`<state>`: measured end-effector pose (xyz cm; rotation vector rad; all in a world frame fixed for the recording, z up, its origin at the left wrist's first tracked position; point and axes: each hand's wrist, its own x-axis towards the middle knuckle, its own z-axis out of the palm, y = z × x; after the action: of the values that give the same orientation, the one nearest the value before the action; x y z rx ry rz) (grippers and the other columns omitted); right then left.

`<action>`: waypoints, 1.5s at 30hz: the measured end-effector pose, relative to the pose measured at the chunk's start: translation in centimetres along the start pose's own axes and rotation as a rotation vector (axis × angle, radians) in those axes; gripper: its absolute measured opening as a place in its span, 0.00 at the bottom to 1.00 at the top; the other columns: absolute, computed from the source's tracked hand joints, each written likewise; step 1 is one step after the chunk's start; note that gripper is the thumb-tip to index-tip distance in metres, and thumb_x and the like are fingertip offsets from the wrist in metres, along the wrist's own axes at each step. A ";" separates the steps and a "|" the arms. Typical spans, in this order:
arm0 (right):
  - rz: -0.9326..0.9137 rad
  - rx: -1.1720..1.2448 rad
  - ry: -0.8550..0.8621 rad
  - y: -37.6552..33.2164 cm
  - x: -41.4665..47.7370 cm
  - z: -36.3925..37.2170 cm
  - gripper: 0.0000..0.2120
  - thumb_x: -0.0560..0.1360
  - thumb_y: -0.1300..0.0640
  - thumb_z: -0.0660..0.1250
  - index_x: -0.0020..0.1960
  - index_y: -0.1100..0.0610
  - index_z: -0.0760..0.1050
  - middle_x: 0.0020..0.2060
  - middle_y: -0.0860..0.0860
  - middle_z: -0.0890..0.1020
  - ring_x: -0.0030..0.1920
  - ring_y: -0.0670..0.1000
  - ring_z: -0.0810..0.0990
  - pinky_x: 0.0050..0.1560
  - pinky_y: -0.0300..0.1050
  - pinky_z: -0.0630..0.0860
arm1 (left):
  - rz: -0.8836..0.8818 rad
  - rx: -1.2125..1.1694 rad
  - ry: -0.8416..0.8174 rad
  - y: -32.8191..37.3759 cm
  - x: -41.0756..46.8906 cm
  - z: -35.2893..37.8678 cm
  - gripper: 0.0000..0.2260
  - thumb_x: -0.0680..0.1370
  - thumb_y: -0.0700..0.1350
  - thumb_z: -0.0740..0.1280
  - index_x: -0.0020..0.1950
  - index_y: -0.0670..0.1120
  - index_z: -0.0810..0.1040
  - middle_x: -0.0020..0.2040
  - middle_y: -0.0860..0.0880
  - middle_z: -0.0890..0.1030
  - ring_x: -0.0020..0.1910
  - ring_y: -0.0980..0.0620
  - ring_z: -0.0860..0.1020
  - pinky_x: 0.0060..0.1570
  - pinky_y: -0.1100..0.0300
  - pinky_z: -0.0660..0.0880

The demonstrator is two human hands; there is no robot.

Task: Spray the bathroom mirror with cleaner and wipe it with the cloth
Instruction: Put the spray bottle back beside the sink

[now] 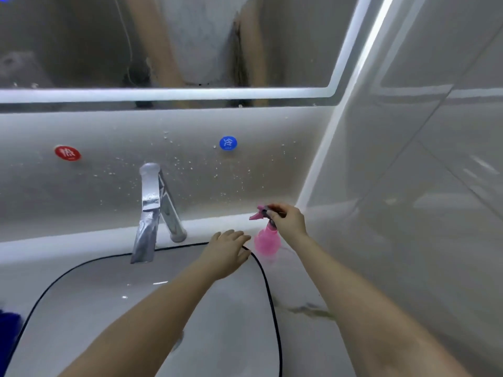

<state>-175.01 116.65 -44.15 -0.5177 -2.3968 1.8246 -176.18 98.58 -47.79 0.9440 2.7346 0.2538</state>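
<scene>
Right hand [289, 222] gripping sprayer [266, 241], blue 冷 sticker [228, 143]

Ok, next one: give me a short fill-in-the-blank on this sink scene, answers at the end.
1. The right hand holds the ___ bottle by its top.
2. The left hand holds ___.
3. The sticker to the right of the tap is ___.
4. The cloth lies to the ___ of the sink.

Answers: pink; nothing; blue; left.
</scene>
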 end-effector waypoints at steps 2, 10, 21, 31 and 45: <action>0.006 0.043 -0.048 0.9 0.3 -0.1 0.09 0.76 0.65 0.63 0.49 0.57 0.81 0.38 0.45 0.86 0.32 0.52 0.68 0.36 0.41 0.74 | -0.031 -0.025 -0.020 -0.1 0.1 0.7 0.21 0.80 0.56 0.54 0.72 0.52 0.63 0.73 0.53 0.65 0.72 0.51 0.61 0.70 0.51 0.56; 0.020 -0.161 0.002 1.6 0.6 0.3 0.11 0.74 0.58 0.65 0.56 0.54 0.79 0.50 0.45 0.82 0.50 0.46 0.77 0.55 0.42 0.74 | 0.017 0.027 -0.095 -0.2 -0.1 0.5 0.21 0.81 0.56 0.51 0.72 0.51 0.64 0.73 0.51 0.65 0.72 0.49 0.60 0.70 0.52 0.56; -0.243 -0.628 0.018 -3.6 -3.5 4.5 0.18 0.76 0.57 0.63 0.65 0.57 0.74 0.70 0.56 0.68 0.69 0.56 0.68 0.71 0.51 0.58 | 0.145 0.085 0.195 -1.8 -4.7 -7.4 0.19 0.81 0.54 0.54 0.68 0.47 0.70 0.69 0.48 0.70 0.70 0.49 0.64 0.68 0.57 0.57; -0.477 -0.803 -0.038 -15.9 -13.0 16.4 0.22 0.79 0.46 0.58 0.72 0.50 0.65 0.75 0.52 0.59 0.76 0.52 0.54 0.73 0.58 0.49 | 0.058 0.077 0.446 -10.1 -21.2 -16.8 0.17 0.81 0.51 0.57 0.67 0.48 0.72 0.68 0.49 0.72 0.68 0.49 0.68 0.66 0.56 0.63; -0.682 -0.863 -0.489 -20.6 -26.8 44.1 0.26 0.79 0.42 0.56 0.74 0.46 0.58 0.77 0.49 0.49 0.77 0.53 0.48 0.73 0.62 0.44 | -0.491 0.069 0.342 -29.2 -48.2 -18.3 0.21 0.81 0.51 0.56 0.73 0.49 0.63 0.75 0.49 0.62 0.74 0.49 0.58 0.71 0.54 0.56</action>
<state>-166.11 62.84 -33.55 0.7383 -3.0345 0.6335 -161.49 44.23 -29.23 0.2292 3.1926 0.2464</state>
